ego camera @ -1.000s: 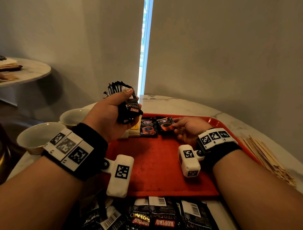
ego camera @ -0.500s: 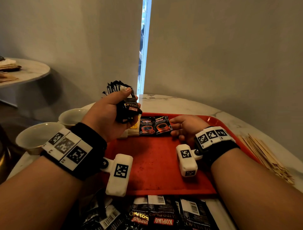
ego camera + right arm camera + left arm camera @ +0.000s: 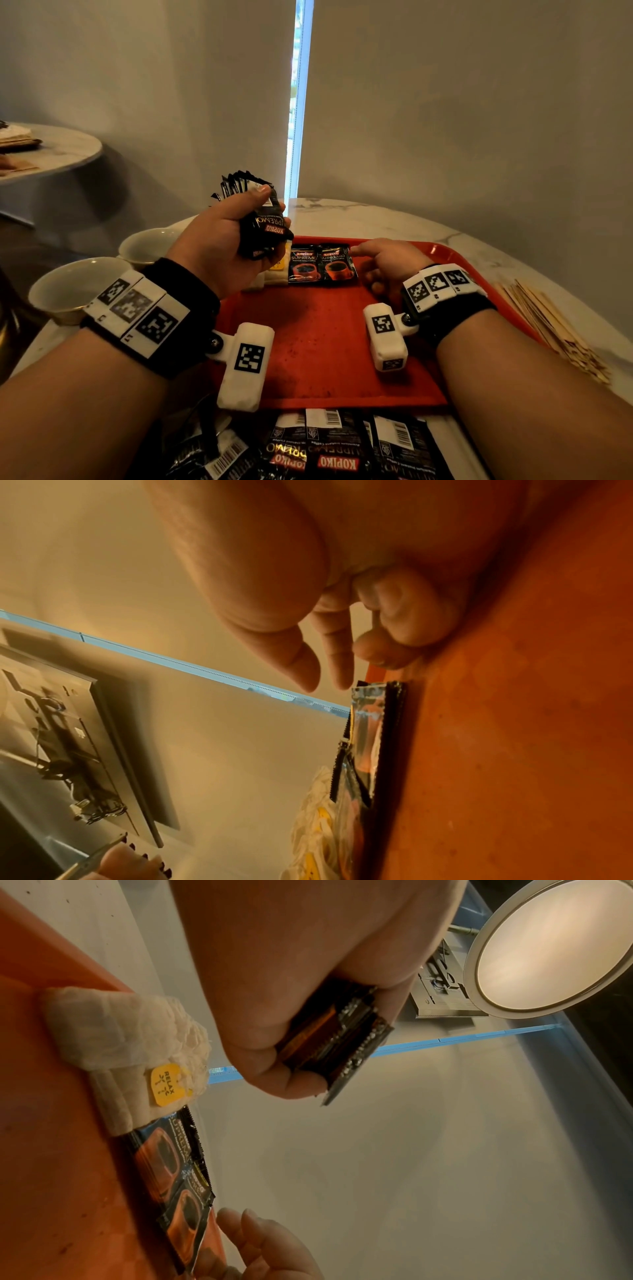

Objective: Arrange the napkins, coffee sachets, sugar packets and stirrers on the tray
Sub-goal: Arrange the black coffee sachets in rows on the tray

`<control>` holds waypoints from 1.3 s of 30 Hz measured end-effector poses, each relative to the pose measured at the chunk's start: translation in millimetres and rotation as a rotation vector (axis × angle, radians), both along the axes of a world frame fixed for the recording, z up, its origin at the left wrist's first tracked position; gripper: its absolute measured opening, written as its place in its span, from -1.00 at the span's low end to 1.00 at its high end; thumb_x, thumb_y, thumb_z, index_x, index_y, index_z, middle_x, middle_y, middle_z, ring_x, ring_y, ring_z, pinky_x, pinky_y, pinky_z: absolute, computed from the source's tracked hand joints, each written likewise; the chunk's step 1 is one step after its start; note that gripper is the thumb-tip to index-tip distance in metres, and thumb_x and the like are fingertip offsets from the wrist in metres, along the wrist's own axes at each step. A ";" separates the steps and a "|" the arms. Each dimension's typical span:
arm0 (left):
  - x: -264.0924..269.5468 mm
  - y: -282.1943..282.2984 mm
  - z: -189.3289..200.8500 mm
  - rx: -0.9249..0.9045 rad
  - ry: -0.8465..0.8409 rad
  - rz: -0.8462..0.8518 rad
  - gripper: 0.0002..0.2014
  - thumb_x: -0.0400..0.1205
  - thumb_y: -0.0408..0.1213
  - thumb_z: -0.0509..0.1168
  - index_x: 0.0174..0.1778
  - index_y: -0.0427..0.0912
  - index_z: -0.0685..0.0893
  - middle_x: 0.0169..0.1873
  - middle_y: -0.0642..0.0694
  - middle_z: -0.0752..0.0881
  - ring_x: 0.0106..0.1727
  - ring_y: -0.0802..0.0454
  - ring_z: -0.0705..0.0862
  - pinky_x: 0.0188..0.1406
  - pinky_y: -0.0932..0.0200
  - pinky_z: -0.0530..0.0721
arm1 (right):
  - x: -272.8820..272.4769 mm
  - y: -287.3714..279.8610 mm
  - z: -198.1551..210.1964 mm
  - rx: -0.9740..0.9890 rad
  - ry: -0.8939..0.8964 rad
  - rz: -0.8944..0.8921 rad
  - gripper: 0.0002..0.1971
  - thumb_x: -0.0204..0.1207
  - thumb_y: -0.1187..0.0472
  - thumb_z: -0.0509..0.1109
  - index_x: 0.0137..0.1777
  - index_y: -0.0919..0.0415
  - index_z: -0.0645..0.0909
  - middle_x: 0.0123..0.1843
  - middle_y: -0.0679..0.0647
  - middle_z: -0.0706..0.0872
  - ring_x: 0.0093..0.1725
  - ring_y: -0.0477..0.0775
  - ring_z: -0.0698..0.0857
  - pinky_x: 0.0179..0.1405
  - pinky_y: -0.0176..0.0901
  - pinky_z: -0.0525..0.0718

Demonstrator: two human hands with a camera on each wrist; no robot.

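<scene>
A round white marble surface [image 3: 394, 219] sits by a grey wall w/ a thin strip of window light. The red tray [image 3: 318, 342] lies on it & is the landmark here. The left hand [image 3: 219, 246], held up over the tray's far left corner, has its grip clamped on a stack of black coffee sachets [image 3: 263, 226], thumb on top. Two coffee sachets [image 3: 322, 263] lie flat side by side at the tray's far edge. Just left of them on the tray are white napkins [image 3: 116, 1031] w/ a small yellow tag. The right hand [image 3: 387, 263] rests on the tray just right of those 2 sachets; its grip is loose, holding nothing, w/ the pointer finger touching the right sachet's corner. More coffee sachets [image 3: 329, 448] lie off the tray's near edge. Wooden stirrers [image 3: 555, 329] lie off the tray's right side. Two white cups [image 3: 102, 274] stand off its left side.
</scene>
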State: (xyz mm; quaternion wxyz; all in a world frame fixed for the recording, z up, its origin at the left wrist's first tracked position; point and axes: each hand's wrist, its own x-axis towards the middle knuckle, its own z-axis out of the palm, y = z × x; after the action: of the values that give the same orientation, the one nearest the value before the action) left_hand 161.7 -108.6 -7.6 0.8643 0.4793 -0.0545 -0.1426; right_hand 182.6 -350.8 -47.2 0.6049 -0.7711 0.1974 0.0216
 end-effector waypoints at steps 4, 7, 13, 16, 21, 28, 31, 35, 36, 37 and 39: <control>0.8 -1.1 -0.3 0.001 -0.003 0.007 -0.52 0.59 -0.05 0.38 0.34 -0.29 0.65 -0.14 -0.18 0.72 -0.14 -0.01 0.73 -0.32 0.19 0.74 | -0.1 3.8 -2.3 -0.015 0.002 0.075 -0.72 0.57 0.06 0.45 0.08 0.28 0.76 -0.07 0.19 0.66 -0.47 -0.01 0.52 -0.61 -0.22 0.37; 0.7 -1.3 -0.6 -0.003 -0.002 -0.005 -0.61 0.65 -0.05 0.33 0.24 -0.29 0.67 -0.20 -0.17 0.73 -0.21 0.02 0.74 -0.33 0.22 0.73 | 0.7 4.2 -2.7 -0.028 -0.004 0.096 -0.77 0.58 0.05 0.45 0.01 0.23 0.75 -0.01 0.17 0.70 -0.48 -0.01 0.56 -0.63 -0.23 0.38; 0.2 -1.4 0.1 0.008 -0.011 -0.010 -0.64 0.64 -0.05 0.33 0.20 -0.26 0.66 -0.21 -0.17 0.72 -0.22 0.03 0.74 -0.33 0.21 0.72 | 0.7 3.1 -2.3 -0.044 -0.019 0.083 -0.73 0.58 0.04 0.45 0.01 0.28 0.75 0.02 0.21 0.73 -0.49 0.01 0.57 -0.63 -0.22 0.36; 0.2 -0.7 -0.1 0.015 -0.007 -0.008 -0.62 0.63 -0.04 0.34 0.21 -0.26 0.67 -0.17 -0.18 0.72 -0.18 0.01 0.73 -0.31 0.19 0.72 | 0.6 3.2 -2.5 -0.044 -0.030 0.075 -0.73 0.57 0.05 0.45 0.00 0.29 0.75 0.01 0.23 0.74 -0.49 0.03 0.56 -0.59 -0.21 0.35; -0.5 -0.3 0.7 0.006 -0.003 -0.036 -0.52 0.48 0.02 0.40 0.17 -0.27 0.68 -0.18 -0.17 0.72 -0.20 0.02 0.73 -0.31 0.19 0.70 | 0.9 3.3 2.6 -0.107 -0.016 0.075 -0.68 0.58 0.01 0.46 0.12 0.28 0.72 -0.01 0.21 0.72 -0.37 0.06 0.59 -0.50 -0.13 0.47; -3.5 -2.6 0.9 -0.049 0.000 -0.052 -0.49 0.50 -0.06 0.38 0.31 -0.27 0.62 -0.12 -0.15 0.74 -0.18 0.00 0.75 -0.34 0.17 0.71 | -5.5 8.0 17.7 -0.088 -0.194 0.079 -0.91 0.55 0.15 0.50 -0.12 0.12 0.66 -0.24 0.07 0.63 -0.42 -0.04 0.51 -0.44 -0.19 0.44; -5.3 -4.5 2.7 -0.058 0.014 -0.071 -0.59 0.62 -0.10 0.32 0.30 -0.26 0.62 -0.13 -0.22 0.74 -0.19 -0.06 0.77 -0.32 0.16 0.77 | -17.6 19.5 35.9 -0.027 -0.370 0.204 -0.87 0.57 0.38 0.44 -0.05 0.12 0.70 -0.22 0.06 0.61 -0.50 -0.11 0.49 -0.57 -0.24 0.39; -8.7 -5.3 3.9 -0.028 0.032 -0.126 -0.49 0.51 -0.03 0.36 0.32 -0.25 0.64 -0.17 -0.21 0.76 -0.23 -0.05 0.77 -0.42 0.18 0.75 | -37.0 37.8 55.4 -0.063 -0.594 0.438 -0.60 0.41 0.41 0.48 0.09 -0.12 0.78 0.05 0.16 0.65 -0.25 0.00 0.63 -0.23 -0.20 0.71; -9.6 -5.4 3.9 -0.014 0.032 -0.140 -0.48 0.51 0.00 0.36 0.31 -0.24 0.64 -0.16 -0.19 0.76 -0.21 -0.04 0.76 -0.43 0.19 0.74 | -40.4 41.7 58.2 -0.086 -0.618 0.474 -0.55 0.36 0.36 0.48 0.09 -0.23 0.79 0.08 0.21 0.66 -0.17 0.13 0.59 -0.03 0.01 0.75; -10.0 -5.1 3.6 -0.002 0.028 -0.152 -0.50 0.53 0.02 0.34 0.29 -0.23 0.66 -0.15 -0.19 0.76 -0.19 -0.05 0.74 -0.42 0.20 0.74 | -42.5 45.5 60.0 -0.089 -0.625 0.498 -0.51 0.34 0.34 0.46 0.08 -0.31 0.79 0.05 0.27 0.64 -0.12 0.18 0.56 0.11 0.25 0.72; -11.7 -5.9 4.1 0.016 0.019 -0.172 -0.58 0.63 0.04 0.28 0.22 -0.22 0.69 -0.15 -0.19 0.76 -0.20 -0.06 0.74 -0.43 0.21 0.74 | -44.8 50.8 60.8 -0.095 -0.624 0.521 -0.49 0.35 0.32 0.44 0.09 -0.39 0.77 -0.08 0.32 0.62 -0.10 0.23 0.57 0.15 0.49 0.64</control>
State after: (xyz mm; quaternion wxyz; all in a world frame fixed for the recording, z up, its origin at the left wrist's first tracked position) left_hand 150.0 -114.5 -3.5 0.8455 0.4783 -0.0861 -0.2215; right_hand 137.8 -300.0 13.6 0.5737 -0.7920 -0.1966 -0.0702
